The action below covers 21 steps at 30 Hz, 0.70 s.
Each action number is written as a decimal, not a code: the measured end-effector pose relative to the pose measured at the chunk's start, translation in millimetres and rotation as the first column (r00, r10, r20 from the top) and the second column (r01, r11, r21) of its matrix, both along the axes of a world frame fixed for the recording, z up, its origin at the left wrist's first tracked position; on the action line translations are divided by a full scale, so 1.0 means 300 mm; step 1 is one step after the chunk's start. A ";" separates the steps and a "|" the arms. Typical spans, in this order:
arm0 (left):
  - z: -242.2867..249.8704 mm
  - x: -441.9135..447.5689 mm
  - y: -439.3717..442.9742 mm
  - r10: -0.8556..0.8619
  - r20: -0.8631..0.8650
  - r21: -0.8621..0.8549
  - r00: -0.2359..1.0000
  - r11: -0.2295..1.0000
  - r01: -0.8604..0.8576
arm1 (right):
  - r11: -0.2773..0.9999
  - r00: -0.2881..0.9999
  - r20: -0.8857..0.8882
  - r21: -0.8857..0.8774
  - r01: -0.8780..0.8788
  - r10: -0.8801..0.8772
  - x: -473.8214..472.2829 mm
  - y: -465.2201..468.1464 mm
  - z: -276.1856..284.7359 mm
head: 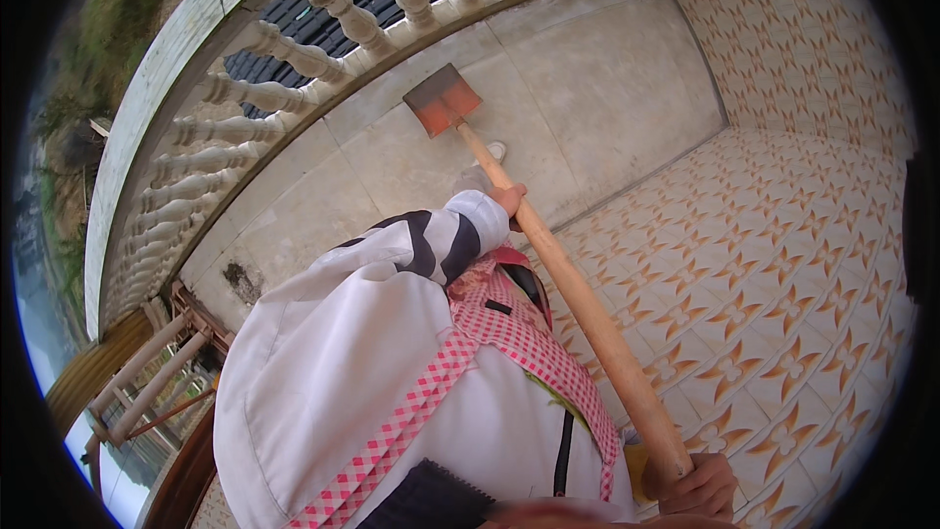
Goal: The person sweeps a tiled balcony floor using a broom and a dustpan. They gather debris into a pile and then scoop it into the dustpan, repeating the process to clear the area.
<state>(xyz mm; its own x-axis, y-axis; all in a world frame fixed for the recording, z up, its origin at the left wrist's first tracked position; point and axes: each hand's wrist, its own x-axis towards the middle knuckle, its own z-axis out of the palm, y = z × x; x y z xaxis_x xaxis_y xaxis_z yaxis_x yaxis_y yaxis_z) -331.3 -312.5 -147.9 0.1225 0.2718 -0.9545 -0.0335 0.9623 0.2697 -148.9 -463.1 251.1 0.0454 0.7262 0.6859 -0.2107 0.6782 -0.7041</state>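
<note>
A shovel with a flat, squarish red blade [443, 99], dark grey along its far part, runs diagonally in front of me. My left hand [508, 204] is wrapped around the middle of its wooden handle [587, 301]. Near the handle's butt end, low on the right, my right hand [694, 488] grips it. The blade points away from me over the concrete floor [617, 88]; whether it touches the floor I cannot tell. Part of a white shoe [497, 152] shows beside the handle. I wear a white jacket [352, 353] and a pink checked apron [543, 360].
A balustrade with pale balusters [352, 18] and a stone rail [158, 88] curves along the left and top. Dark roof tiles [294, 22] lie beyond it. Patterned tiled walls [734, 316] rise on the right. A brown metal frame [198, 316] stands at lower left.
</note>
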 end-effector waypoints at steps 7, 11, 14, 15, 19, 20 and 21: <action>-0.027 -0.095 0.162 -0.006 -0.125 0.051 0.992 0.999 0.012 | 0.994 0.993 -0.057 -0.037 0.104 -0.106 -0.063 -0.026 -0.155; 0.021 -0.037 0.166 -0.109 -0.110 0.029 0.988 0.993 0.113 | 0.966 0.959 -0.109 -0.039 0.257 -0.260 -0.030 -0.030 -0.125; 0.050 0.085 0.126 -0.127 -0.073 0.029 0.989 0.991 0.130 | 0.991 0.986 -0.122 0.051 0.122 -0.115 0.047 -0.034 -0.077; 0.053 0.131 0.121 -0.116 -0.061 0.025 0.991 0.993 0.118 | 0.996 0.994 -0.110 0.079 0.037 -0.028 0.074 -0.036 -0.063; 0.036 0.249 0.171 -0.132 0.017 0.075 0.991 0.989 0.131 | 0.985 0.985 0.024 -0.036 0.171 -0.170 0.134 -0.033 -0.038; 0.028 0.268 0.205 -0.144 0.021 0.088 0.989 0.986 0.142 | 0.970 0.970 0.024 -0.039 0.241 -0.241 0.140 -0.021 -0.046; 0.022 0.281 0.240 -0.157 0.023 0.097 0.987 0.983 0.154 | 0.949 0.950 0.025 -0.043 0.311 -0.310 0.142 -0.005 -0.057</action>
